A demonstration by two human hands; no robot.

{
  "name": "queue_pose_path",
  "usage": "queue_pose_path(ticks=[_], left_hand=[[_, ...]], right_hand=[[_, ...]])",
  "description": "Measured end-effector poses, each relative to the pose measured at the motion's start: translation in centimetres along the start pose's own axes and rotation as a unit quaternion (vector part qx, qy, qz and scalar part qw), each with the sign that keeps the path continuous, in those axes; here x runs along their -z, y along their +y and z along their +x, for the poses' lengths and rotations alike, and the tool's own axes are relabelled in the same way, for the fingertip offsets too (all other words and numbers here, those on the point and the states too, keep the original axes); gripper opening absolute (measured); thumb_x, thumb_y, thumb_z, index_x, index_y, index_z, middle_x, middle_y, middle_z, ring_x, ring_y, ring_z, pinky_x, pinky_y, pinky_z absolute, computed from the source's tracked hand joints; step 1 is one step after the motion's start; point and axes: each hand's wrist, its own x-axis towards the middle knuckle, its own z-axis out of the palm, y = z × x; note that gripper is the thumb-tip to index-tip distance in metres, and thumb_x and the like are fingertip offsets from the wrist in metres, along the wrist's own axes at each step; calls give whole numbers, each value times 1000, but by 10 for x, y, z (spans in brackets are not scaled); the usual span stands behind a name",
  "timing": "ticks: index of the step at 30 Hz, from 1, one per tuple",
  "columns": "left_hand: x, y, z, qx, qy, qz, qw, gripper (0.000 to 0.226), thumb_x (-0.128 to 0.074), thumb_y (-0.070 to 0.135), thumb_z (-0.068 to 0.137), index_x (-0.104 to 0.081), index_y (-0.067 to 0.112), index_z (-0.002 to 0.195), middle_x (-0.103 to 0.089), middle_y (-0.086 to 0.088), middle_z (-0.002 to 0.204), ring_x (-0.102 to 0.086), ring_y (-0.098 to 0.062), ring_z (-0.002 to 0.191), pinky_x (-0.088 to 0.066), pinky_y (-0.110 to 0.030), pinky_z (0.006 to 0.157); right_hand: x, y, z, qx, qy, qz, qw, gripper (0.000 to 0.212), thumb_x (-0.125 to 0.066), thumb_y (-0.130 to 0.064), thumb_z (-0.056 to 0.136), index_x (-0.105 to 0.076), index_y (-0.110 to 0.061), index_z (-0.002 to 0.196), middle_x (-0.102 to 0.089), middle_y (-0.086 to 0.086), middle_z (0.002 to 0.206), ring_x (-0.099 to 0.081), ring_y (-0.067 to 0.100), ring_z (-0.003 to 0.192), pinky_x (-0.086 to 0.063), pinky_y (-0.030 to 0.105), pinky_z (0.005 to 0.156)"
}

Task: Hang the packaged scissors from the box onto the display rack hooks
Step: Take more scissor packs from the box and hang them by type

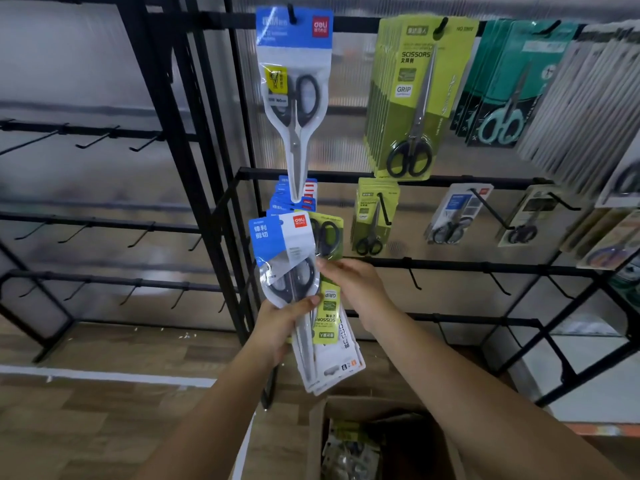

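1. Head view: a fanned bundle of packaged scissors (304, 306) is held upright in front of the display rack (221, 188); the left hand (277, 323) is wrapped round the bundle's middle, thumb pressed across the front pack; the right hand (349, 282) is laid against the bundle's right edge, fingertips at the green-carded pack (327, 306), apparently sorting one out; whether that pack is actually pinched cannot be told.

2. Below, the open cardboard box (349, 441) is seen with more packs inside; on the rack, a blue-headed pack (294, 98) is already hung from a top hook (292, 13), and green packs (415, 98) are hung just to its right.

3. Each pack is judged light and flat; the card backing is probably stiff, the clear blister glossy and likely slippery, so packs may slide from the fan if the grip is eased.

4. A single pack is best taken by the card header near its hang hole, so the hole can be guided onto a hook; the blister should not be squeezed.
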Motion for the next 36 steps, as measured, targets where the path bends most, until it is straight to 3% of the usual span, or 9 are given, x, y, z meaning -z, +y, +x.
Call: queue_pose_path(ticks=[5,10,15,18,21,25,28,33,36], left_hand=[[-12,-4,-4,-26,-15,8,1000,43,-64,-10,77,-61,7,116,-70,-17,106,-68,-33,96,-58,-38,79],[-20,-5,-6,-13,1,-19,1000,52,-68,6,72,-57,0,122,-67,-21,113,-65,-33,101,-55,-41,86],[-24,-8,-4,4,22,-42,999,42,-63,2,81,-56,-1,122,-64,-27,113,-64,-39,101,-53,-48,89],[-26,-9,-3,3,23,-43,999,40,-61,-2,83,-55,0,123,-63,-28,116,-61,-43,106,-49,-53,94],[-24,-10,-4,-9,21,-28,999,40,-64,2,80,-58,2,120,-65,-24,114,-63,-38,103,-53,-46,89],[-14,-13,-2,10,52,-43,998,37,-64,14,80,-61,7,117,-69,-18,109,-68,-30,93,-58,-36,73],[0,-16,-3,48,71,-65,994,32,-68,16,77,-64,10,108,-73,-13,100,-72,-25,82,-57,-32,62],[30,-15,-9,55,119,-77,988,30,-69,15,76,-64,9,105,-74,-11,91,-72,-27,77,-57,-33,56],[52,-9,-14,39,149,-87,984,20,-63,9,84,-63,10,104,-75,-7,84,-72,-23,71,-56,-31,52]], right_hand=[[-5,7,4,-3,44,-67,997,26,-78,-21,73,-53,-18,69,-58,-4,73,-57,12,71,-47,28,67],[5,11,9,2,78,-66,995,31,-71,-11,80,-47,-16,60,-51,-3,62,-47,9,60,-39,24,59],[6,16,9,35,81,-84,993,17,-70,-17,81,-53,-17,81,-57,-6,80,-56,10,76,-42,22,64],[4,15,10,11,56,-51,997,27,-76,-23,75,-57,-13,91,-62,-3,86,-59,9,78,-45,22,64],[5,15,11,-10,57,-22,998,19,-73,-13,78,-58,-7,85,-64,8,86,-60,20,79,-48,33,74],[12,17,13,-17,67,92,993,13,-63,3,82,-54,-7,80,-61,8,79,-58,18,71,-48,26,66],[14,20,16,-18,76,130,988,19,-56,7,86,-53,-11,82,-60,8,84,-57,24,78,-45,33,74],[1,25,18,89,67,57,992,56,-53,16,83,-49,-31,113,-65,0,106,-63,4,83,-51,18,67],[-12,22,23,130,39,-26,990,66,-48,15,86,-40,-22,140,-52,-10,129,-56,-19,83,-45,8,73]])
